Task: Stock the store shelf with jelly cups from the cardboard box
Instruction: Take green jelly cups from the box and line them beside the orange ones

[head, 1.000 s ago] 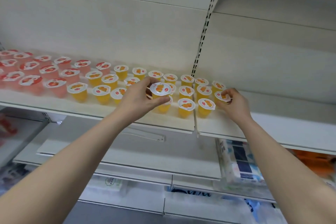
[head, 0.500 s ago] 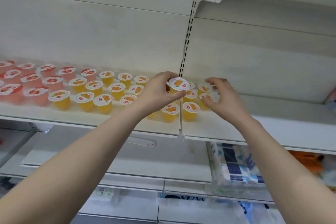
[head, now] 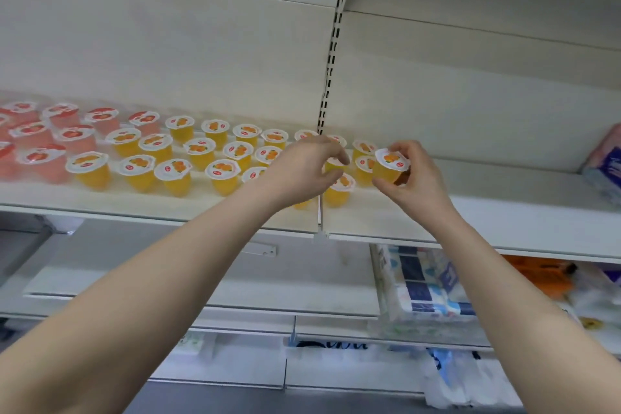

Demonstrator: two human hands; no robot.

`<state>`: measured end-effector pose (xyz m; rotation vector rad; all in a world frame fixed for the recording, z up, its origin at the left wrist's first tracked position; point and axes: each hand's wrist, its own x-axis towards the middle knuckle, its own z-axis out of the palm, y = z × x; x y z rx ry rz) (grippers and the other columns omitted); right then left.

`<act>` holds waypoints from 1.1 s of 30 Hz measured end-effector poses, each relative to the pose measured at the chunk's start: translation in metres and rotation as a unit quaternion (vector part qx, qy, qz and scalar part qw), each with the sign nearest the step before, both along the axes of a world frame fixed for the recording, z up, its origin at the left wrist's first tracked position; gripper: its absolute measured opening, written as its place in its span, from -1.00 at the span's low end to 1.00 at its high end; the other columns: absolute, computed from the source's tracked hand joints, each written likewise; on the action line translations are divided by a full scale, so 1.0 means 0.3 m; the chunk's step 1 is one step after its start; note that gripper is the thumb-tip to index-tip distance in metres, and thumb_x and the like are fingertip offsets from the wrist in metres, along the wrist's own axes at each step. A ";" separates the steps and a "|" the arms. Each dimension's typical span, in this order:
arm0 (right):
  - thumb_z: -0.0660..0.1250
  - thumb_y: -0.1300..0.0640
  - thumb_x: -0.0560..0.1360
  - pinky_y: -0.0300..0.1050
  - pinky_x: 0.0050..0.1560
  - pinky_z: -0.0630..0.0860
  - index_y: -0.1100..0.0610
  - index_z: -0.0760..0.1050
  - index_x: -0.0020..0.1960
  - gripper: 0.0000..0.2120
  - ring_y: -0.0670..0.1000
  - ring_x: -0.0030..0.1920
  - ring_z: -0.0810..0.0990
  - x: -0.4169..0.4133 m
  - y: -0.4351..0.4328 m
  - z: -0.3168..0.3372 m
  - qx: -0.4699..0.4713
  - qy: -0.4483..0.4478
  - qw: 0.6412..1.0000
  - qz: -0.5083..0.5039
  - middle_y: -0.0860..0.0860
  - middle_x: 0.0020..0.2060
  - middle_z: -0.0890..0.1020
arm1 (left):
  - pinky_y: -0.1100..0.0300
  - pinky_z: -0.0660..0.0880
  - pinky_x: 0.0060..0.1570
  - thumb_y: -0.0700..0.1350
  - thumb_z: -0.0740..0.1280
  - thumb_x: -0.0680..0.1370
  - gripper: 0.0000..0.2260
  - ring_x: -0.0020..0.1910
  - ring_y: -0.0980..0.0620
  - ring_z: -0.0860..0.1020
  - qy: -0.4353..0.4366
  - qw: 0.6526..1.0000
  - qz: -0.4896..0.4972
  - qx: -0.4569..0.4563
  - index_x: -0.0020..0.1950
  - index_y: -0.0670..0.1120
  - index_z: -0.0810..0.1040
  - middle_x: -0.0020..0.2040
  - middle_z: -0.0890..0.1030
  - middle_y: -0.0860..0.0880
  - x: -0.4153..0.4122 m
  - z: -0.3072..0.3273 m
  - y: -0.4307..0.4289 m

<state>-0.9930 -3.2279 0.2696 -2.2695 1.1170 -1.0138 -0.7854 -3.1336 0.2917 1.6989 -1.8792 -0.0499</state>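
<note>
Head view. Item: orange jelly cup (head: 389, 166), held just above the store shelf (head: 487, 215), at the 3 o'clock end of the orange rows (head: 198, 151). The red cups (head: 33, 134) lie off at 9 o'clock.

Right hand (head: 416, 181): thumb below, fingers (head: 408, 148) curled over the lid's rim, clamped on the cup's wall.

Left hand (head: 302, 171): fingers curved beside a shelved cup at its 3 o'clock. We cannot tell whether they grip it.

Handling, as we judge: light, thin-walled, slick plastic. The foil lid punctures easily, so we would hold the sidewall and keep the cup upright.

The single head-worn camera looks forward and slightly up, close to the shelf (head: 470, 232).
</note>
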 end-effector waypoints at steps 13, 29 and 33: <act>0.51 0.05 0.41 -0.03 -0.07 0.51 -0.01 0.37 0.02 -0.66 0.04 -0.04 0.57 0.013 0.004 -0.150 0.015 0.073 0.997 -0.013 -0.05 0.01 0.57 | 0.05 0.39 0.24 0.03 0.23 0.62 -0.69 0.32 -0.01 0.36 -0.135 0.989 -0.012 0.058 0.36 0.10 0.48 0.35 0.48 0.06 0.054 -0.118 0.039; 0.30 -0.05 0.54 0.01 0.22 0.37 0.06 0.53 0.21 -0.69 0.14 0.22 0.46 0.008 -0.030 -0.001 -0.115 0.255 0.960 -0.005 0.05 0.20 0.52 | 0.07 0.38 0.22 0.04 0.26 0.61 -0.65 0.34 -0.02 0.36 -0.125 0.992 0.008 0.029 0.38 0.03 0.47 0.36 0.46 0.03 0.147 -0.048 0.070; 0.16 -0.18 0.54 0.05 0.23 0.38 0.09 0.53 0.28 -0.52 0.17 0.24 0.45 0.117 -0.001 0.053 -0.149 0.275 0.950 0.006 0.09 0.22 0.54 | 0.03 0.41 0.22 0.05 0.27 0.59 -0.65 0.32 -0.06 0.40 -0.128 0.991 0.044 0.005 0.35 0.00 0.50 0.32 0.50 0.00 0.254 -0.015 0.129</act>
